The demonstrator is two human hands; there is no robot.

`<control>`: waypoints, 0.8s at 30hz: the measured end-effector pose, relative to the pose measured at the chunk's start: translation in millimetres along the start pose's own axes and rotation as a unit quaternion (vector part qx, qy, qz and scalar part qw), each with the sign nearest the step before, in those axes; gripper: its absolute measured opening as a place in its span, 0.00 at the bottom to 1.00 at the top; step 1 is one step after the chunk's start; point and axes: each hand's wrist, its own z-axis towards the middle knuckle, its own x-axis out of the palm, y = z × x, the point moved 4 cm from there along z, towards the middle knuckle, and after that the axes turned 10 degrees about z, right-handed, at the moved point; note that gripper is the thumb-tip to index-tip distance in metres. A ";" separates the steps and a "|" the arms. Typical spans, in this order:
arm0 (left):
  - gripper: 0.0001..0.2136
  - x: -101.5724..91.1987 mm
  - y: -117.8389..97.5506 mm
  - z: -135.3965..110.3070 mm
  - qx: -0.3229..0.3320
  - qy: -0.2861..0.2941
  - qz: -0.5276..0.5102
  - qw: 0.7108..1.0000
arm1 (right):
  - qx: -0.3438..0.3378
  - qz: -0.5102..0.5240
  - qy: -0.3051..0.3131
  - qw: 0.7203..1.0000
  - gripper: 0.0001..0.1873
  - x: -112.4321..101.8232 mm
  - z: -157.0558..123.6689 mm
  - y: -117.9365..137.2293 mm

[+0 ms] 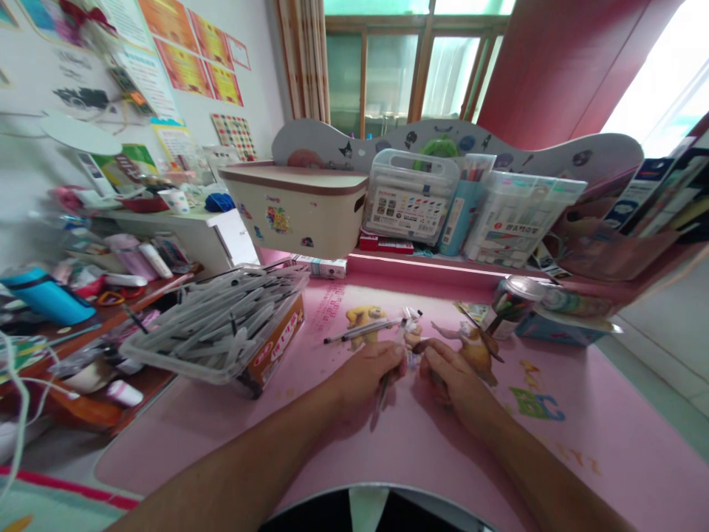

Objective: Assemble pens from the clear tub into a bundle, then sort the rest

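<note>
"What is the left hand (374, 373) doing?"

"It holds a slim pen (383, 399), pinched between thumb and fingers. The pen stands at a slant, its lower end pointing down toward the pink desk (348, 458)."

"And the right hand (454, 373)?"

"Just beside the left, with a narrow gap between them. Its thumb and fingertips are together on a small dark piece (421, 346). I can't tell what that piece is; the fingers hide most of it."

"Anything lying near the hands?"

"A few loose pens (362, 332), just beyond the left hand, on the desk's printed cartoon animals. Their ends are dark."

"Where are the other pens?"

"Heaped in a clear plastic tray (182, 369) to the left, piled above the rim and lying in many directions. Orange with white lettering shows along the side facing the hands."

"And to the right?"

"A can (512, 303) stands near the back of the desk, next to a blue box (559, 329). On the shelf behind sit a lidded cream bin (293, 214) with stickers and two clear cases of markers, one with a handle (413, 196), the other open-topped (523, 218)."
</note>
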 end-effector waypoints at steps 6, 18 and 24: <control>0.16 0.9 3.4 -1.1 0.006 0.163 0.182 0.970 | -0.064 -0.111 -0.028 0.991 0.28 -7.7 2.7 7.6; 0.19 -4.6 0.3 1.0 -0.039 0.171 -0.030 0.984 | 0.094 0.134 -0.013 0.986 0.25 -7.9 8.0 -11.2; 0.23 3.1 5.0 3.9 0.039 0.088 -0.078 0.992 | 0.118 0.197 -0.053 0.972 0.24 -6.4 7.6 -10.9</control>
